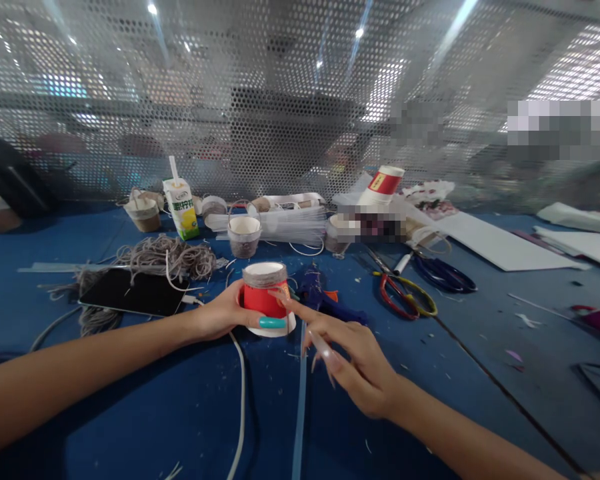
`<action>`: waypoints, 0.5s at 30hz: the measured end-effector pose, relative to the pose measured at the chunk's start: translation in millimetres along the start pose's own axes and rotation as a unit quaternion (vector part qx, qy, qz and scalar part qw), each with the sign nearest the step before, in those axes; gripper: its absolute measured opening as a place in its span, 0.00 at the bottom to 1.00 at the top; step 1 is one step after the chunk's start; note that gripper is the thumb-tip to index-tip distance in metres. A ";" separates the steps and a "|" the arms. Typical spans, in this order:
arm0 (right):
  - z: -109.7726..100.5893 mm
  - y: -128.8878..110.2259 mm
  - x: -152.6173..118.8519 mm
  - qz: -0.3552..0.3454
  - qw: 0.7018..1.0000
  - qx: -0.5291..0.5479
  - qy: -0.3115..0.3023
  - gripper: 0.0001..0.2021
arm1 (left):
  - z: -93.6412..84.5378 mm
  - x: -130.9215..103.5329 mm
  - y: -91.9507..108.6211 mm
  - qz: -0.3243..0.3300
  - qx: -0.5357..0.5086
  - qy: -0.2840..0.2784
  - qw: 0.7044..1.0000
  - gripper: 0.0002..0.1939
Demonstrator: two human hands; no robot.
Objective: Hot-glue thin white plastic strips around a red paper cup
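My left hand [226, 313] is wrapped around a red paper cup [260, 301] from its left side, with the thumb across the front. Grey twine [266, 275] is wound in a band around the cup's upper end, and the wider white end faces down. On the cup's right side rests the index fingertip of my right hand [350, 353], just below the twine. The right thumb is held apart and the other fingers are loosely bent. A thin strand hangs by that fingertip. Behind the cup lies a blue glue gun [325, 297].
Left are a tangle of grey twine [167, 257], a black phone [135, 291] and a drink carton [181, 208]. Twine-wrapped cups [244, 239] and clear glue sticks [293, 225] lie behind. Right are red-yellow scissors [405, 298] and white boards [510, 243]. A white cable [242, 400] crosses the blue table.
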State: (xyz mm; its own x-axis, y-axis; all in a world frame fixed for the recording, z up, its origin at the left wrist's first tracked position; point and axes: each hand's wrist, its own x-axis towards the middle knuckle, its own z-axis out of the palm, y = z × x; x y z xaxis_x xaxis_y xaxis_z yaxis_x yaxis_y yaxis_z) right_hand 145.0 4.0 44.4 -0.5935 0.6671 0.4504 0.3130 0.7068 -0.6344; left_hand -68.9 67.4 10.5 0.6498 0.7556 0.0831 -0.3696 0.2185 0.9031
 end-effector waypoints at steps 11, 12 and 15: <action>-2.2 3.3 -1.9 0.045 0.996 0.002 0.076 0.20 | -1.4 0.1 0.6 -0.012 -0.005 0.000 1.000 0.28; -1.6 4.7 -2.6 0.057 0.994 0.021 0.088 0.20 | -1.7 0.0 0.5 -0.014 -0.006 0.003 1.000 0.29; -0.2 9.5 -4.0 0.106 0.984 0.093 0.111 0.19 | -3.0 0.0 -0.5 -0.019 -0.013 0.016 1.000 0.30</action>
State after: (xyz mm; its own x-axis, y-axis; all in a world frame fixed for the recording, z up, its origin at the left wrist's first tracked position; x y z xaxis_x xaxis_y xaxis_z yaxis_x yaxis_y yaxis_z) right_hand 150.5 8.1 36.7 -0.3466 0.8441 0.4091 0.2593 0.5054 -0.8230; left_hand -70.7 69.1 8.8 0.6427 0.7653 0.0348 -0.3615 0.2629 0.8945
